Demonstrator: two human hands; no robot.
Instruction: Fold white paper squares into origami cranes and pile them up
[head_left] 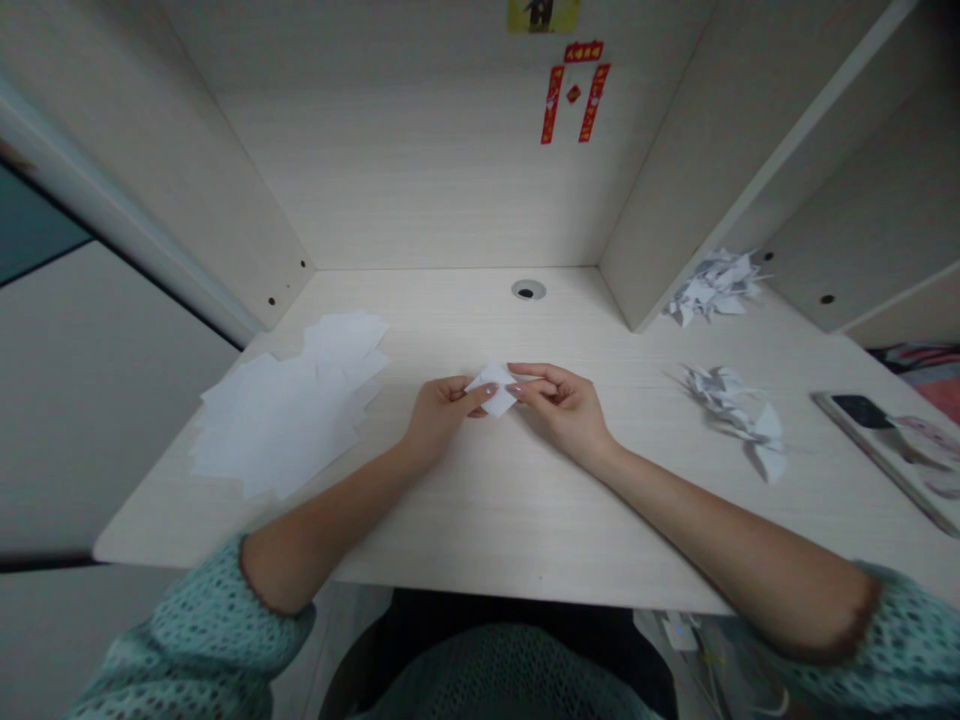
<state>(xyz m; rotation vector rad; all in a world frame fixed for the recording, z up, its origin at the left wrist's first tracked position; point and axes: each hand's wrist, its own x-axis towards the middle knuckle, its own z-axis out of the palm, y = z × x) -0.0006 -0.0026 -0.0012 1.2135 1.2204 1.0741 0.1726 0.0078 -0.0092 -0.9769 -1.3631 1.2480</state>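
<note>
A small folded square of white paper (496, 401), turned like a diamond, is held above the middle of the desk. My left hand (442, 412) pinches its left corner, thumb on top and fingers behind. On the right side, my right hand (564, 405) grips the paper's edge between thumb and fingers, with the index finger stretched along the top. Both hands are closed on the same piece. Whatever lies behind the paper is hidden.
Loose white paper sheets (281, 415) lie spread at the left. Folded paper cranes (739, 410) sit at the right, with a heap of more folded paper (716, 285) behind, beside an upright panel (675, 170). A phone (892, 450) lies far right. A cable hole (529, 290) is at the back.
</note>
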